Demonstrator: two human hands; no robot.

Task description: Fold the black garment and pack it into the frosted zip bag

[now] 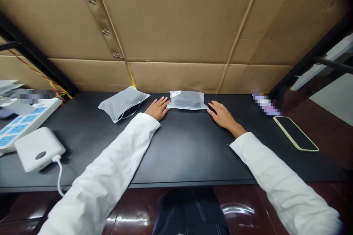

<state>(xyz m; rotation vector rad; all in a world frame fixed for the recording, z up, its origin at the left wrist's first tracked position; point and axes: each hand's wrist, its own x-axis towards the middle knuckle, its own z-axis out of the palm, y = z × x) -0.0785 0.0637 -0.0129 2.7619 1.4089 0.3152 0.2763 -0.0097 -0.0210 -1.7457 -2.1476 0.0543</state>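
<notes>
A frosted plastic bag (pixel 189 100) with a small white label at its upper left lies flat near the back of the black table. At its left edge my left hand (pixel 157 108) rests flat, fingers stretched out and fingertips at or touching the bag. On the other side my right hand (pixel 223 115) also lies flat with fingers spread, its tips by the bag's lower right corner. Neither hand grips anything. Left of my left hand sits a second, fuller frosted bag (pixel 122 102), its mouth gaping toward me; its contents cannot be made out.
A cardboard wall (pixel 176 25) stands along the table's back edge. To the left are a white power strip (pixel 20 126) and a white charger box (pixel 40 148) with a cable. A phone (pixel 296 134) in a pale green case and a blurred purple packet (pixel 266 104) lie right.
</notes>
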